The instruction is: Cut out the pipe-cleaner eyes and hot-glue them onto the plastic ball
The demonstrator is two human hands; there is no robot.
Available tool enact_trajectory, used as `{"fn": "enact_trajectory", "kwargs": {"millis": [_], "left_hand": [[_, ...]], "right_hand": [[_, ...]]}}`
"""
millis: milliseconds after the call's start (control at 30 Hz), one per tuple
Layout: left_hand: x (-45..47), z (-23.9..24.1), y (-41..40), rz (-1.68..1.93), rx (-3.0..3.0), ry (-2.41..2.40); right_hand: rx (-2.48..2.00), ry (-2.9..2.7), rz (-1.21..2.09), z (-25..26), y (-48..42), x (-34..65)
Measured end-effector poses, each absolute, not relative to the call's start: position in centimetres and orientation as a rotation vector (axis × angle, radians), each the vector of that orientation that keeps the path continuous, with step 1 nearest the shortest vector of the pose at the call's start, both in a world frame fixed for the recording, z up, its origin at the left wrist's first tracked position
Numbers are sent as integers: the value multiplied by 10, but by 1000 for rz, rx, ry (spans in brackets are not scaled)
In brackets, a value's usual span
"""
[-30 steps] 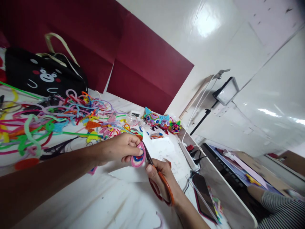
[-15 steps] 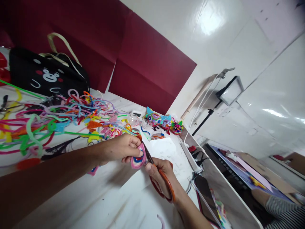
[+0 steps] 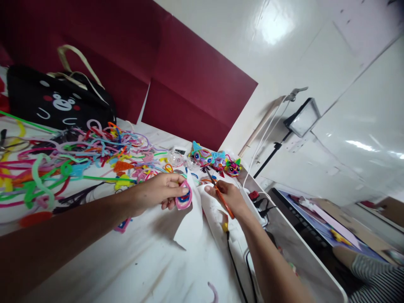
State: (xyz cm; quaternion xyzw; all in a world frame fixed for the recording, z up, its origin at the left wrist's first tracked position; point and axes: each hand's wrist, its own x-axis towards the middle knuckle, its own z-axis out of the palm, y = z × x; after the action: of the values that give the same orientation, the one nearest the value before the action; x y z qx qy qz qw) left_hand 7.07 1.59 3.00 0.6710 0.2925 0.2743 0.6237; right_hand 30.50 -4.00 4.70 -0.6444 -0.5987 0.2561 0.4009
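My left hand (image 3: 166, 189) pinches an oval piece of fuzzy pipe cleaner (image 3: 183, 198), pink around the rim with blue and red inside. In my right hand (image 3: 232, 195) is a pair of scissors (image 3: 222, 198) with orange handles, seen nearly edge-on. Their dark blades point up and away, apart from the oval piece. White paper (image 3: 192, 223) stands curled between my hands, its edge lifted off the table. Below my left forearm lies a second small pink and blue piece (image 3: 122, 226), partly hidden by the arm.
Tangled pipe cleaners (image 3: 69, 164) cover the table's left side before a black bag (image 3: 59, 101). Several colourful animal heads (image 3: 203, 156) sit at the back. A black cable (image 3: 233, 256) with a yellow end and a power strip are at right. A striped sleeve (image 3: 375, 273) shows beyond.
The scissors have moved away from the oval piece, up and to the right with my right hand. The white paper has lifted and curled, and the yellow-ended cable has come into sight.
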Motion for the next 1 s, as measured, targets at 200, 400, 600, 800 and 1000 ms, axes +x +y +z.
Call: {"fn": "enact_trajectory", "kwargs": {"millis": [200,400,600,800,1000], "left_hand": [[72,33,14,783,1387,700],[74,33,11,814,1328,683],[74,42,5,906,1373,731],[68,48,4,927,1453,710],[71,50,-4,905,1468,717]], "right_hand": [[-1509,-1412,716,49,-54,293],[-1448,-1451,814,27,-77,269],[-1954,-1769,356,10,-99,278],[-2141,-1811,238,-7,-107,273],[-2214,-1694,207,-13,-83,264]]}}
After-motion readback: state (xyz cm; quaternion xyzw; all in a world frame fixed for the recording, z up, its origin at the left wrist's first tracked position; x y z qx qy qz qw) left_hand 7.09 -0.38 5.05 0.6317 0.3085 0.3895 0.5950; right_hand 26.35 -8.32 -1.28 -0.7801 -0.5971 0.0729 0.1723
